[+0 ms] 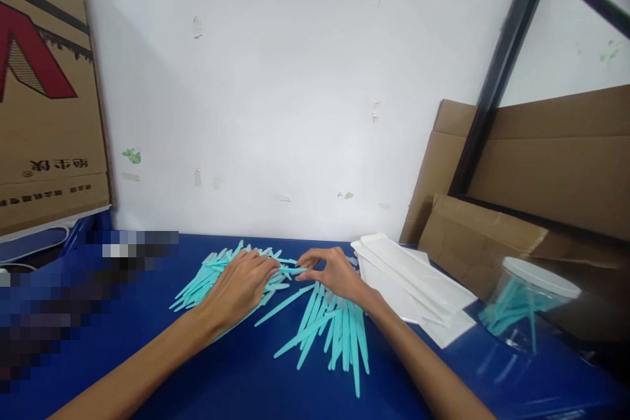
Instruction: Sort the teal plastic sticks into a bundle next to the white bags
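Note:
Slim turquoise eyebrow razors with cloudy clear caps lie in two piles on the blue table. One pile of razors (pixel 201 282) spreads out under and around my left hand (pixel 246 279). The other pile of razors (pixel 347 335) fans toward me below my right hand (pixel 335 272). Between the hands, a turquoise razor (pixel 291 270) is pinched at its left end by my left fingers and at its right end by my right thumb and fingers. My left fingertips are partly hidden behind the back of the hand. A single razor (pixel 283 305) lies slantwise between the piles.
White paper envelopes or bags (pixel 413 275) are stacked right of my right hand. A clear jar (pixel 526 305) with a white lid holds more turquoise razors. Cardboard boxes (pixel 49 111) stand left and right, a dark metal post (pixel 492 92) at right, a white wall (pixel 285 92) behind.

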### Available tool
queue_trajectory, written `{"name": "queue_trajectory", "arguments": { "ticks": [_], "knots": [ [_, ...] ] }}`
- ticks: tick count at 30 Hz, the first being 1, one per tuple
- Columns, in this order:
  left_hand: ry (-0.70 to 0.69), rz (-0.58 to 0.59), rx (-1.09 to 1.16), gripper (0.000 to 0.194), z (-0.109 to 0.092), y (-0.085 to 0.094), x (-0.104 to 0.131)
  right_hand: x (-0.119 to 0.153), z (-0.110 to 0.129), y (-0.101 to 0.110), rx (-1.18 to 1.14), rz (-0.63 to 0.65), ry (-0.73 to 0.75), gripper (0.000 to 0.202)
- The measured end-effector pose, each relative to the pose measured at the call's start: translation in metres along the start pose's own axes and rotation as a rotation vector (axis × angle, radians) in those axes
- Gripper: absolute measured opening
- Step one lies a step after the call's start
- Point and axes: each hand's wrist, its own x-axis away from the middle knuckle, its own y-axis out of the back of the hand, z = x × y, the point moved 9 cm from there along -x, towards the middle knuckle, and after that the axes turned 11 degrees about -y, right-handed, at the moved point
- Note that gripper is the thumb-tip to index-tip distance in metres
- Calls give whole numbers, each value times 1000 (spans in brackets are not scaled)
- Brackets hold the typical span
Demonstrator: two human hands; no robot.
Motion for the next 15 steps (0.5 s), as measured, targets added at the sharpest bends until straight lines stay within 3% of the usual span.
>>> {"name": "queue_trajectory", "arguments": {
  "ticks": [5, 9, 12, 15],
  "knots": [
    [145, 45, -157, 32, 24, 9, 2, -2, -17, 37, 383, -168, 2, 30],
    [284, 142, -271, 26, 48, 15, 11, -6, -58, 60, 691, -224, -142, 32],
    [351, 221, -302, 26, 59, 11, 18, -5, -79, 64, 766, -193, -215, 24],
    [376, 273, -311, 30, 62, 5, 22, -5, -83, 59, 766, -170, -209, 24]
  ]
}}
